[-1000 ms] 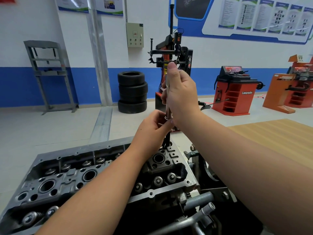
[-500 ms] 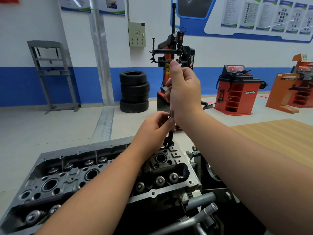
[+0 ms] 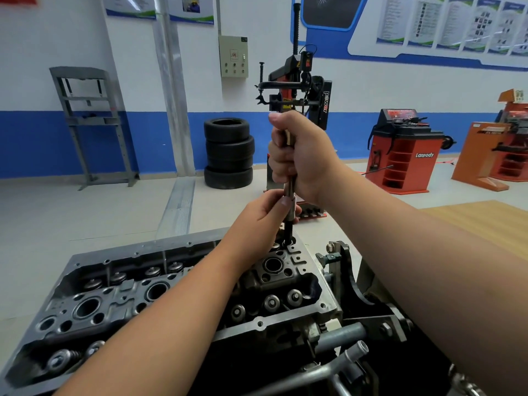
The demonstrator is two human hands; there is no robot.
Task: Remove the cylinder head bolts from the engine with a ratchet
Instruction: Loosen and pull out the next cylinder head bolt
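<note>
The grey cylinder head (image 3: 285, 270) lies on an engine stand in front of me, with valve springs and spark plug wells showing. A long steel tool shaft (image 3: 290, 192) stands upright over a bolt hole (image 3: 289, 242) at the head's far right corner. My right hand (image 3: 300, 155) grips the upper part of the shaft in a fist, thumb on top. My left hand (image 3: 265, 218) pinches the shaft lower down, just above the dark lower end (image 3: 288, 231) that enters the hole. The bolt itself is hidden.
The engine stand's bracket and tubes (image 3: 343, 281) sit at the head's right end. Behind are a stack of tyres (image 3: 228, 152), a tyre changer (image 3: 297, 90), a red wheel balancer (image 3: 405, 150), a grey press frame (image 3: 91, 124) and a wooden board (image 3: 485, 221) on the floor.
My right fist has slid a little up the shaft, so more bare steel shows between my two hands. The left hand stays pinched low on the shaft by the hole.
</note>
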